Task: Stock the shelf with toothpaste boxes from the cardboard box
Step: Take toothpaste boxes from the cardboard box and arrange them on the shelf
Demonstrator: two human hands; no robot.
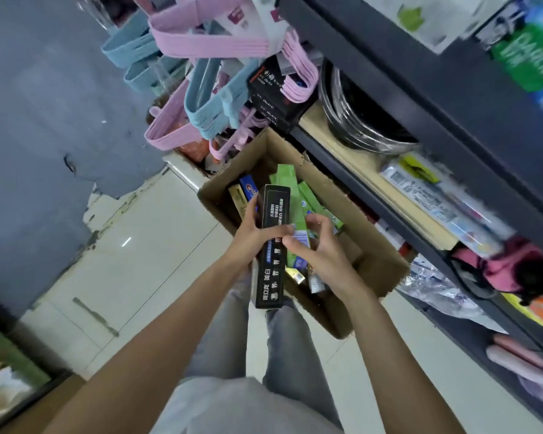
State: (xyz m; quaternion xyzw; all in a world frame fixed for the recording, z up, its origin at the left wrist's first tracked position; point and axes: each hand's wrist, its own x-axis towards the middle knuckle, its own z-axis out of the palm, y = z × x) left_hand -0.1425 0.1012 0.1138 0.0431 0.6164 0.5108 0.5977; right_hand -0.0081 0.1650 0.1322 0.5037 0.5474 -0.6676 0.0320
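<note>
An open cardboard box (pixel 376 267) stands on the floor beside the shelf (pixel 389 189). Inside lie several toothpaste boxes, green (pixel 287 180), blue (pixel 248 187) and gold (pixel 236 198). My left hand (pixel 251 233) grips a long black toothpaste box (pixel 275 211) above the carton, fingers wrapped over its middle. My right hand (pixel 318 245) touches the same bundle from the right, holding a green toothpaste box (pixel 298 220) pressed against the black one.
Pink and blue hangers (pixel 207 45) hang above the carton's far end. Steel bowls (pixel 358 120) and packaged goods (pixel 433 195) fill the shelf at right. Lower shelves hold bags and pink items (pixel 514 267). White tiled floor (pixel 138 245) lies to the left.
</note>
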